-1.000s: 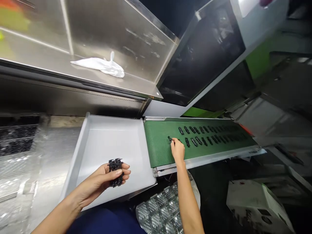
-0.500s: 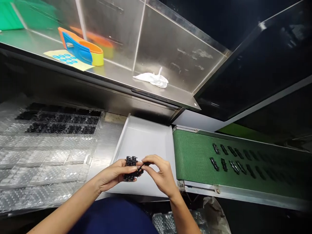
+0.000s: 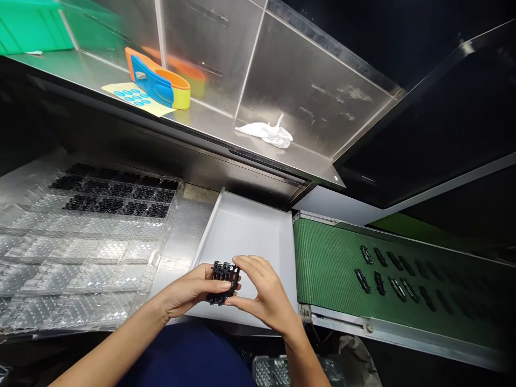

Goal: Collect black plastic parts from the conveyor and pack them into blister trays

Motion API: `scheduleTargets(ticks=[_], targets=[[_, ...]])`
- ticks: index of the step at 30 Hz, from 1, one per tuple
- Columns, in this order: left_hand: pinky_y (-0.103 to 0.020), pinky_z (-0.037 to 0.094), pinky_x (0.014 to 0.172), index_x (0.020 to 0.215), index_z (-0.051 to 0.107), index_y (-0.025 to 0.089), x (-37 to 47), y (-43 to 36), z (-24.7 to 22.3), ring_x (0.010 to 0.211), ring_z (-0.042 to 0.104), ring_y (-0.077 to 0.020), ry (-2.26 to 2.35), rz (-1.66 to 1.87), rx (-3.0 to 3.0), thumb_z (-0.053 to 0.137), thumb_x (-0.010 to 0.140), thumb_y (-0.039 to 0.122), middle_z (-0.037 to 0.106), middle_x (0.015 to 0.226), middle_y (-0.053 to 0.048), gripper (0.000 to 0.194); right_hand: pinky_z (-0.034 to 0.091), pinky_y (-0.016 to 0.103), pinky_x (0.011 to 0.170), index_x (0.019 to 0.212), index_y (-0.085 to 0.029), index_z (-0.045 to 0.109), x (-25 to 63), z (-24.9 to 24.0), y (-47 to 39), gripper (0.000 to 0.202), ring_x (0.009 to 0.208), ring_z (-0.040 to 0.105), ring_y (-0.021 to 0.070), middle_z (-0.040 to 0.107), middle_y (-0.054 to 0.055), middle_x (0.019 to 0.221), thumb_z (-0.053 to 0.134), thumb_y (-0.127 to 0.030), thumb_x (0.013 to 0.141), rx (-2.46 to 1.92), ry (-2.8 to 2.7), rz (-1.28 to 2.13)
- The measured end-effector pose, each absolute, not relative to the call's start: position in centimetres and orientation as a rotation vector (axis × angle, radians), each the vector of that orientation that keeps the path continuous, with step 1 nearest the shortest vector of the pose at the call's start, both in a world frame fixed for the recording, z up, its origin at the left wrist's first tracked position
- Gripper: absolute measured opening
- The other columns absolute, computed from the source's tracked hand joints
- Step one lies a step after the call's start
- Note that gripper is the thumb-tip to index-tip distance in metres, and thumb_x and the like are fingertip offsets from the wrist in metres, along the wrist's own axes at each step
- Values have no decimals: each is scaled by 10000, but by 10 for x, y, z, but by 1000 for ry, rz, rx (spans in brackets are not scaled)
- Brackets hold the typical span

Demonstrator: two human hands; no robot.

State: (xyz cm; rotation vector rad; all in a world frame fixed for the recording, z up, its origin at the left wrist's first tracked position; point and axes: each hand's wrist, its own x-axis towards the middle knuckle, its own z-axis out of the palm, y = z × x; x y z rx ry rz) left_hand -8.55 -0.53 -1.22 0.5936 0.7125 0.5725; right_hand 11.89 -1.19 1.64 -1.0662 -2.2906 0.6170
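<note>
Left hand [image 3: 190, 290] pinching black parts [image 3: 221, 280].
Right hand [image 3: 266, 290]: finger and thumb spread across outermost part; square it between fingertips, press lightly.

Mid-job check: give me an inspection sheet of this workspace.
Surface: metal bench; white tray beside green belt.
Job's things: black bundle in left hand; black parts in two rows on belt; more in clear trays.
Clutter: crumpled white item, coloured band, sticker sheet on steel shelf.
Hands: left hand grips bundle; right hand has fingertips on its edge.
Cables: nothing certain; dark under belt.
Surroundings: green bin upper left.
</note>
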Motion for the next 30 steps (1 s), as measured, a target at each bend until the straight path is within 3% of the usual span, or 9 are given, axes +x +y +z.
scheduleTargets(ticks=[5,12,20,23,27,30], targets=[[-321,468,828,946,754,142,-80,-2,-11,885,659,-236,659,533,463,872,620,342,745,930,-89,400,490,375,987,1413,-249,432,126,15,-17,741,1156,583,247,608,88,1289,754,-382,759,-1045,-2132,759],[-316,484,828,960,757,154,-62,3,-10,882,677,-223,621,487,411,905,587,329,745,975,-87,438,437,396,1010,1486,-265,276,140,9,-24,865,1154,577,248,572,93,1341,735,-320,755,-1054,-2184,657],[-329,485,800,1052,727,150,-41,9,-9,883,678,-246,637,441,500,889,606,354,750,974,-113,516,446,399,1000,1503,-256,230,158,7,-28,944,1126,593,249,569,105,1346,758,-267,721,-1114,-2173,589],[-340,487,794,1077,712,156,-31,11,-10,881,682,-257,651,430,521,887,604,361,749,988,-118,545,446,391,1023,1506,-260,238,161,6,-31,937,1131,598,237,562,96,1355,752,-243,722,-1122,-2169,612],[-349,506,798,966,735,162,-15,12,-11,892,687,-271,715,437,609,884,596,386,751,980,-112,457,417,357,1095,1503,-249,292,183,2,-27,922,1317,484,232,501,87,1442,791,-335,732,-1245,-2164,785],[-369,510,860,967,738,177,-6,13,-12,950,686,-292,802,431,722,869,614,412,761,985,-100,444,448,327,1064,1357,-232,529,235,-4,-15,628,1259,549,214,590,73,1359,749,-366,785,-1740,-1936,619]])
